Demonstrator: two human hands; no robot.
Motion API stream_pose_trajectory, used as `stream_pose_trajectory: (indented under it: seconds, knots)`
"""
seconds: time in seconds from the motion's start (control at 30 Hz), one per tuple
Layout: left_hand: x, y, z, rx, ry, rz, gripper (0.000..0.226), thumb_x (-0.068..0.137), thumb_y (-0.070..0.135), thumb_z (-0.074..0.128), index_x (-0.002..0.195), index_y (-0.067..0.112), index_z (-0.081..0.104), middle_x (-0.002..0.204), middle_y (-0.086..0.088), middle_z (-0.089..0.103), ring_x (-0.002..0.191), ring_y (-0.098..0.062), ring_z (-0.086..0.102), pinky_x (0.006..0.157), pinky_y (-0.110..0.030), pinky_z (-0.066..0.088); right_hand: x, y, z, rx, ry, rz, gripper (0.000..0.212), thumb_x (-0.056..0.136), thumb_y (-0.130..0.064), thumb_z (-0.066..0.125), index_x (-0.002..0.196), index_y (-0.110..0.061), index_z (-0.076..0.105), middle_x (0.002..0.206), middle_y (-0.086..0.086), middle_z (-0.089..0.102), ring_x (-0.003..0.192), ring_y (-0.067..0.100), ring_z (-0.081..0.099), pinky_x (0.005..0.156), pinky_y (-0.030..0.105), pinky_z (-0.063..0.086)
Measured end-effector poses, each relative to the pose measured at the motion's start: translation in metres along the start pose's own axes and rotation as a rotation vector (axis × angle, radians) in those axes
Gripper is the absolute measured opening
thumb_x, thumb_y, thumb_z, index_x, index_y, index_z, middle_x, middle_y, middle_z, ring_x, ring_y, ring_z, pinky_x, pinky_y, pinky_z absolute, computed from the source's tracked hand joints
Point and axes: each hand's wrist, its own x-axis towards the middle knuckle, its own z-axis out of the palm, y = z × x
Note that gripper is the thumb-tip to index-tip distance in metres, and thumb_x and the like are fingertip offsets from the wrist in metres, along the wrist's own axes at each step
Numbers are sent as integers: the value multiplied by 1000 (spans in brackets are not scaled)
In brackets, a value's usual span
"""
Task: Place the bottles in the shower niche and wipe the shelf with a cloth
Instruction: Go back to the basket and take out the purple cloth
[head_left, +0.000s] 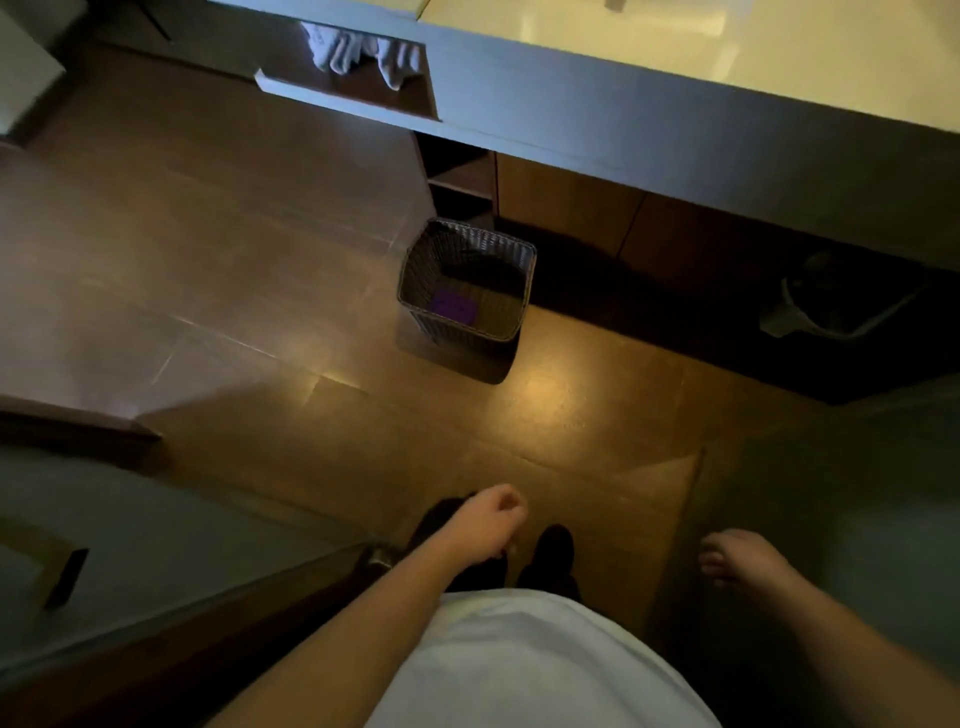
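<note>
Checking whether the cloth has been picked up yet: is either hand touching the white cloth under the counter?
Apart. The head view shows the left hand and right hand low over the floor, the white cloth far off.

Both forearms run off the bottom edge; the right hand (737, 558) is blurred, its fingers (714, 558) indistinct.
</note>
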Motion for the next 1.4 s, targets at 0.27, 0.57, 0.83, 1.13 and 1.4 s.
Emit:
stream_pose_trajectory:
  seconds: [0.27, 0.57, 0.83, 1.13, 1.4]
  knots:
    - [82, 27, -129, -5, 13, -236, 20, 97, 23, 51, 103, 9, 64, 85, -10, 66, 71, -20, 62, 77, -46, 55, 2, -142, 87, -30, -30, 28, 13, 100, -18, 51, 105, -7, 55, 92, 13, 63, 88, 28, 62, 79, 42, 50]
    - [138, 76, -344, -46, 336, -301, 18, 102, 14, 42, 107, 1, 54, 69, -12, 55, 51, -21, 51, 41, -25, 40, 7, -310, 134, -172, -133, -144, 19, 98, -20, 52, 94, -9, 68, 94, 13, 69, 83, 26, 64, 69, 34, 48]
    - [203, 115, -370, -259, 438, -397, 25, 101, 20, 47, 122, 7, 50, 84, -15, 63, 63, -23, 59, 51, -29, 47, 109, -427, 113, -253, -240, 18, 19, 101, -21, 50, 110, -8, 61, 97, 15, 66, 80, 29, 61, 71, 39, 49]
    - [314, 134, -368, -381, 288, -360, 13, 97, 15, 55, 110, 17, 55, 96, -3, 60, 72, -16, 59, 64, -27, 48, 200, -582, 173, -699, -351, -140, 11, 101, -16, 49, 102, -11, 60, 85, 8, 60, 68, 18, 56, 60, 29, 43]
    - [549, 28, -447, -43, 730, -313, 50, 94, 32, 48, 142, 24, 36, 128, -9, 51, 111, -31, 56, 86, -42, 50, 387, -623, 363, -927, -302, -458, 20, 100, -35, 50, 109, -21, 59, 87, -2, 63, 65, 14, 56, 55, 26, 38]
